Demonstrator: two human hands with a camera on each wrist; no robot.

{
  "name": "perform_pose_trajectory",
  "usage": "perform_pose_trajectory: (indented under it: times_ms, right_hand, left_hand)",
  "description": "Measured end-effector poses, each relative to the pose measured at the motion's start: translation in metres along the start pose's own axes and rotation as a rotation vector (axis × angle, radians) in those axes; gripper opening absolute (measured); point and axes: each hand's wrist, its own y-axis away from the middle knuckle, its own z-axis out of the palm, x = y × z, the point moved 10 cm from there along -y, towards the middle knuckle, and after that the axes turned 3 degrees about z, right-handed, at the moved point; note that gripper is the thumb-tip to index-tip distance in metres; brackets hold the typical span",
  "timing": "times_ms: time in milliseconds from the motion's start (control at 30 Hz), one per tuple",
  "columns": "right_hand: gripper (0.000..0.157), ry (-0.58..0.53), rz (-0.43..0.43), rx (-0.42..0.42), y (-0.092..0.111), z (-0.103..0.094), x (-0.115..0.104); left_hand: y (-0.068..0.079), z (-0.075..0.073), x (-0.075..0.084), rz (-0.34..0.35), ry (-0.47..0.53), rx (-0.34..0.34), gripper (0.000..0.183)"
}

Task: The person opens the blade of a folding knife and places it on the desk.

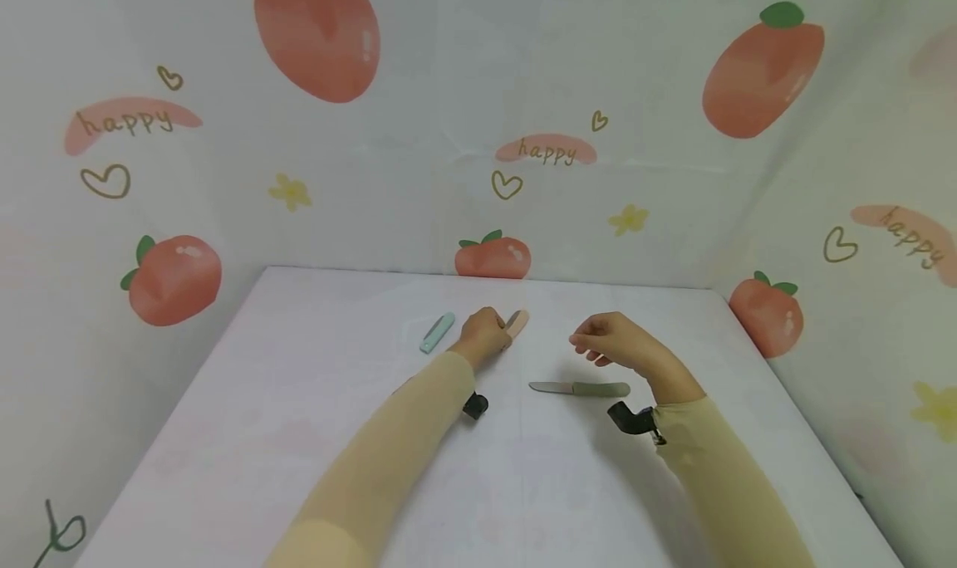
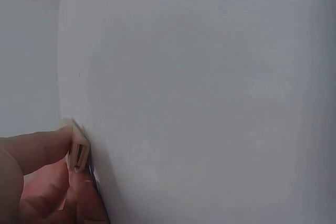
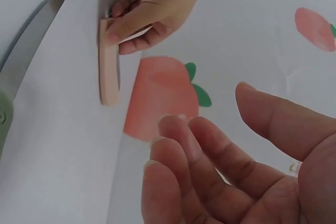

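My left hand (image 1: 482, 335) pinches one end of a peach folding knife (image 1: 518, 322) between thumb and fingers, close over the table. Its blade lies folded along the handle, and the slotted end of the handle faces the camera in the left wrist view. My right hand (image 1: 616, 341) is raised off the table with fingers loosely bent and nothing in them. Just below it lies a green-handled folding knife (image 1: 601, 389), its blade extended and pointing left. To the left of my left hand rests a mint folding knife (image 1: 438, 333), folded.
A white-covered table (image 1: 329, 435) carries the knives. Behind it and at its sides hangs a pale curtain (image 1: 419, 153) printed with fruit, hearts and flowers. Black wrist cameras (image 1: 631, 419) stick out below both wrists.
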Motion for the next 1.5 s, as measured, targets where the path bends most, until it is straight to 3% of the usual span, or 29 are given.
perform_pose_trajectory:
  times_ms: [267,500,700,1167,1500]
  right_hand:
    - [0.030,-0.056,-0.039,0.058,-0.019,0.002,-0.016]
    - [0.029,-0.129,-0.025,0.106,-0.039,0.009,-0.019]
    - [0.032,-0.215,0.002,0.141,-0.054,0.016,-0.015]
    - [0.037,-0.415,-0.025,0.208,-0.074,0.037,-0.012]
    - [0.035,-0.556,-0.051,0.179,-0.076,0.055,-0.013]
  left_hand:
    - [0.009,-0.002,0.001,0.019,-0.053,-0.007,0.015]
    - [0.013,-0.001,-0.006,0.031,-0.047,-0.044,0.011]
    - [0.017,-0.006,-0.013,0.047,-0.033,-0.026,0.013]
    - [0.032,-0.024,-0.013,0.140,0.201,0.011,0.018]
    - [0.048,-0.025,-0.007,0.188,0.311,-0.040,0.019]
